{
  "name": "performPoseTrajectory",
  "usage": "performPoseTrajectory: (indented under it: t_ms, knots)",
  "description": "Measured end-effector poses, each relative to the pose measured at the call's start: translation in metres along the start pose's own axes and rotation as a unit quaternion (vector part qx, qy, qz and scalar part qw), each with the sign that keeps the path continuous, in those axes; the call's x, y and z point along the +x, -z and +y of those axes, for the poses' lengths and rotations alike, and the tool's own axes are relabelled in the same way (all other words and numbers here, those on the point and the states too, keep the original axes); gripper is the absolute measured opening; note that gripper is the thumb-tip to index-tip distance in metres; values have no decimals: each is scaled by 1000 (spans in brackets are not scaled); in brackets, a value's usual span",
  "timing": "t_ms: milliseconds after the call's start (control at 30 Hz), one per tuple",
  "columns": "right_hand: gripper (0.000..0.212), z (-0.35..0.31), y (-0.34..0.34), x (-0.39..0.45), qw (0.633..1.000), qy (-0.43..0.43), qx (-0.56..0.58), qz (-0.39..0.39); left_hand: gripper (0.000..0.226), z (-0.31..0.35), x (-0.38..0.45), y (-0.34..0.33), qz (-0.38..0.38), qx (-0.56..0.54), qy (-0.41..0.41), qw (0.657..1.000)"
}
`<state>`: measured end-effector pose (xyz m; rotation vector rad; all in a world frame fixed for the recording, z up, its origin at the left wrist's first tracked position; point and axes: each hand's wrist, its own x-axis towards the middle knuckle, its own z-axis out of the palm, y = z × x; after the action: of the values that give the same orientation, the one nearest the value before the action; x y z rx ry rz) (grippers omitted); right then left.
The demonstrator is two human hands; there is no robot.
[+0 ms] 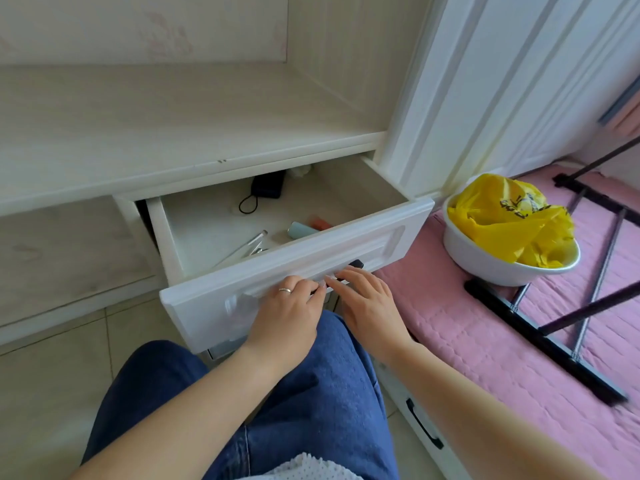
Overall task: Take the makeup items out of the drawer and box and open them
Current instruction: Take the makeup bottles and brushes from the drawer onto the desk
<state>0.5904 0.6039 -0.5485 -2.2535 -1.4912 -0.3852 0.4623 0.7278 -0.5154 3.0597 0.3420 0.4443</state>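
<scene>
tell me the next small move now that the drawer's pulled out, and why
Probably let the right hand go of the black handle and reach into the drawer for the light blue tube. The drawer stands open, both hands rest at its front, and the tube lies uncovered near the front wall.

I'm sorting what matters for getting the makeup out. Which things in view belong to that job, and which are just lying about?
Belong to the job:
open drawer
light blue tube in it
orange item behind the tube
clear-wrapped sticks
left hand and right hand at the drawer handle

Just lying about:
black pouch with cord
white basin
yellow bag
black rack
</scene>
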Motion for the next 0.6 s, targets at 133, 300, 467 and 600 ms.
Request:
performPoseTrajectory:
  t_ms: [133,300,467,600]
  knots:
    - [29,-5,32,16,997,26,49,46,50,-4,1,34,57,-74,-59,994]
    - [50,-7,71,71,997,46,56,38,54,-40,15,96,84,-63,2,994]
    - [56,-2,66,97,988,-14,24,-151,44,-66,16,103,-111,-151,163,969]
    - [47,-2,64,92,994,-11,35,-103,31,-68,16,101,-115,-204,177,956]
